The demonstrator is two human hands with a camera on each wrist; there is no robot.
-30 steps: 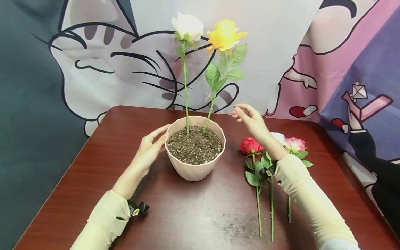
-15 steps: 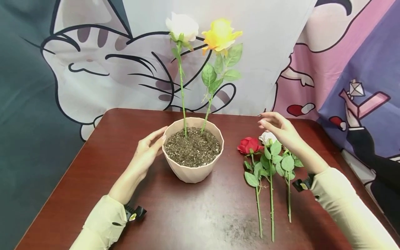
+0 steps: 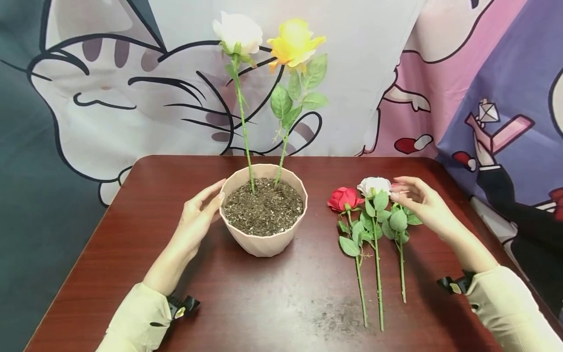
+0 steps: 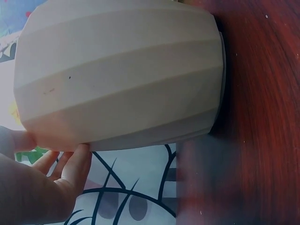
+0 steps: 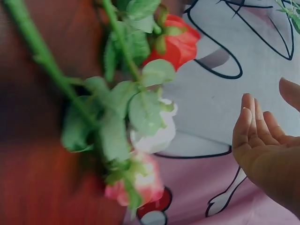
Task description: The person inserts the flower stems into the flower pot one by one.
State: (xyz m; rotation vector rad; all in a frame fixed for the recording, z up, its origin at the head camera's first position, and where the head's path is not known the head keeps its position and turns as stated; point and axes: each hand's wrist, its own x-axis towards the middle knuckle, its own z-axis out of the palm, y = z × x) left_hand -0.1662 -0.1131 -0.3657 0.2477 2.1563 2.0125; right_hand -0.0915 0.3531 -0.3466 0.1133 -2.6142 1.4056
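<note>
A pale, faceted flower pot (image 3: 263,243) full of dark soil stands on the table. My left hand (image 3: 198,215) rests its thumb and fairly straight fingers against the outside of the pot, near the rim. In the left wrist view the fingertips (image 4: 80,154) touch the pot wall. A white rose (image 3: 239,34) and a yellow rose (image 3: 293,44) stand upright in the soil. My right hand (image 3: 424,205), fingers relaxed and holding nothing, hovers by the heads of the lying roses. The pink rose (image 5: 140,183) is mostly hidden behind it in the head view.
A red rose (image 3: 344,199) and another white rose (image 3: 374,187) lie beside the pink one, stems towards me. The brown table (image 3: 176,318) ends at a cartoon-printed backdrop (image 3: 184,132). Soil specks (image 3: 334,315) lie near the front.
My right hand has moved away from the pot, rightward and down to the lying roses. My left hand stays against the pot. The whole head view has shifted slightly.
</note>
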